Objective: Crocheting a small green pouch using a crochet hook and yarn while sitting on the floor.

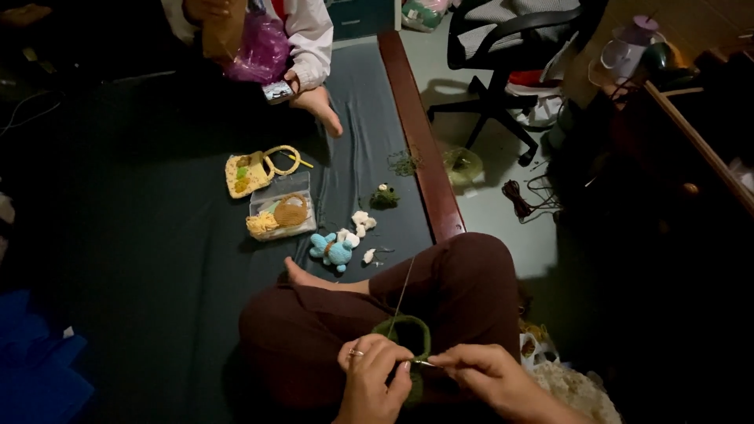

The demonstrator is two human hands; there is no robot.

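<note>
Green crochet piece [404, 334], a small dark-green looped band, sits over the lap of the person wearing the camera, held between both hands. Left hand [371, 381], ring on one finger, has its fingers curled and pinched on the near edge of the piece. Right hand [491, 377] has fingertips pressed together on a thin metal crochet hook [424, 363], whose tip meets the piece; the hook's long axis runs roughly level, pointing toward the left hand. A green yarn strand [403, 289] rises from the piece, up and away across the maroon-trousered knee [463, 275]. Beyond the piece, on the dark blue mat [157, 259], lie a blue crochet toy [331, 250] and small white crochet bits [361, 222]; farther off, a small green crochet figure [384, 196], a clear plastic box [281, 208] of yellow and tan work, and a yellow crochet pouch [245, 173]. At the mat's far end another person's bare foot [320, 106] and white sleeve [310, 35] show beside a purple bag [259, 49]. Right of the piece, past the wooden edge [420, 141], stands an office chair [503, 55]. Nothing lies between the hands and the piece.
</note>
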